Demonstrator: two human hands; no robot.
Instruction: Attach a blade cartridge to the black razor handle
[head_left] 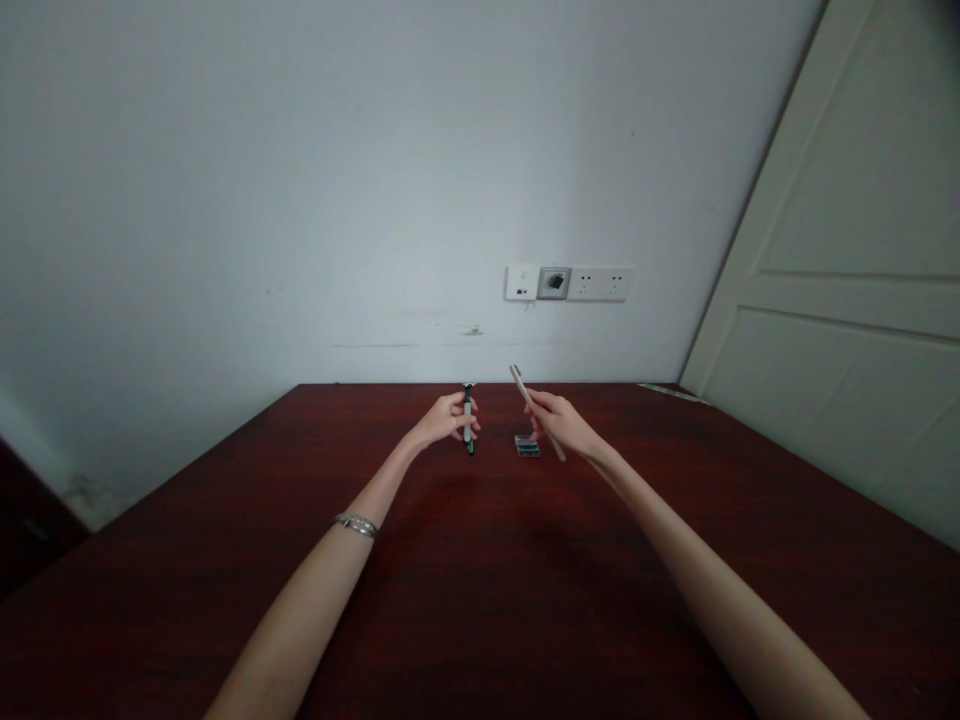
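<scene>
In my left hand is a razor with a grey and black handle, held upright with its head at the top and a greenish lower end. The fingers close round the handle. My right hand grips a slim off-white toothbrush, tilted with its upper end leaning left and its lower end sticking out below the hand. Between the hands, close to the right fingers, a small clear plastic case with dark contents lies on the table. What exactly is inside it is too small to make out.
The dark red wooden table runs back to a pale wall. Wall sockets sit above its far edge. A white panelled door stands at the right, and a thin pale strip lies at the far right corner.
</scene>
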